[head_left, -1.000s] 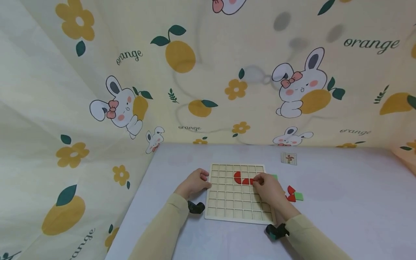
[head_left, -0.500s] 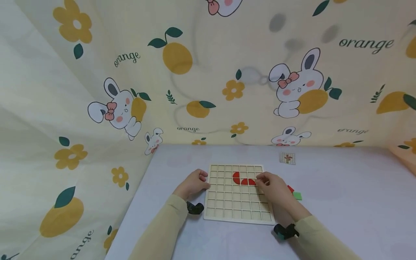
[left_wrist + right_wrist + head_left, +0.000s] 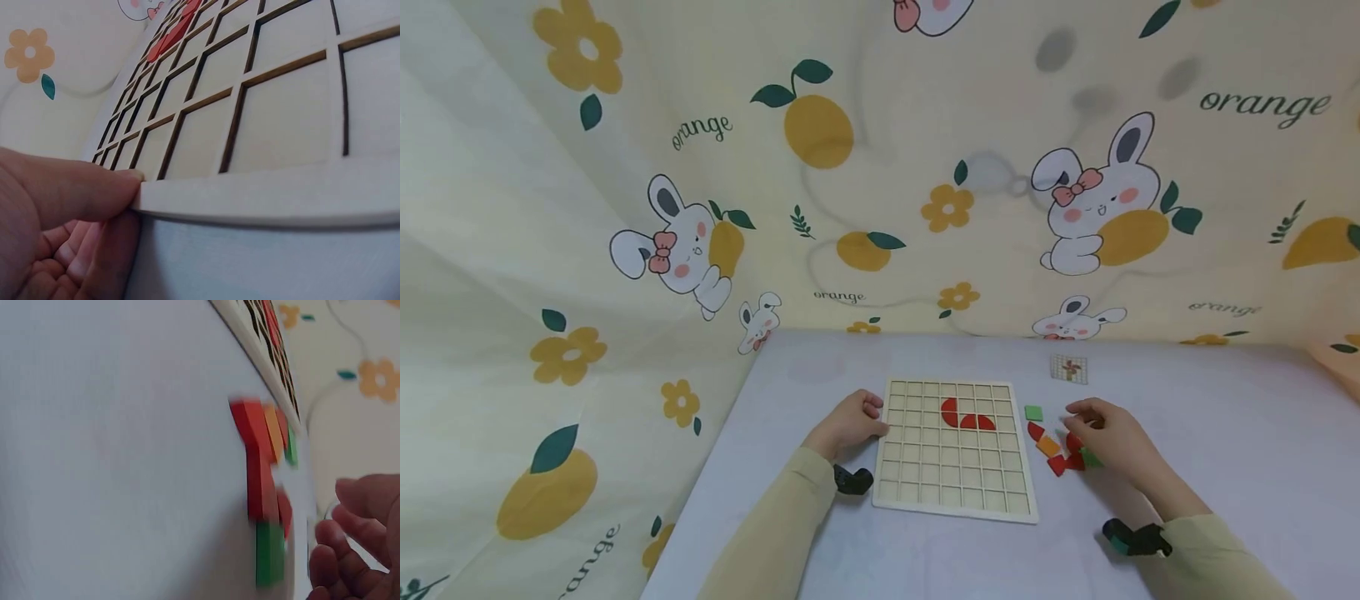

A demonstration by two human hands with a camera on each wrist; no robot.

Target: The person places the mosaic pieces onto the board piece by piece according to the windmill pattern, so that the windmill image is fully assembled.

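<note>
A pale wooden grid board (image 3: 951,497) lies flat on the table. Red curved pieces (image 3: 949,413) sit in several of its upper cells. At the board's left edge my left hand (image 3: 848,423) pinches the rim between thumb (image 3: 112,190) and forefinger, as the left wrist view shows. My right hand (image 3: 1108,435) hovers over the loose pieces right of the board, thumb and fingers apart with nothing between them. Under and beside it are red pieces (image 3: 1057,465), an orange piece (image 3: 1048,447) and a green piece (image 3: 270,553), partly hidden by the hand in the head view.
Apart from the cluster, a green square (image 3: 1033,412) lies near the board's upper right side. Behind it is a small card (image 3: 1069,368) with a gridded red pinwheel picture. A printed cloth (image 3: 895,150) hangs at the back and left of the table.
My right hand has left the red pieces on the board and moved right, over the loose pieces. My left hand has stayed at the board's left edge.
</note>
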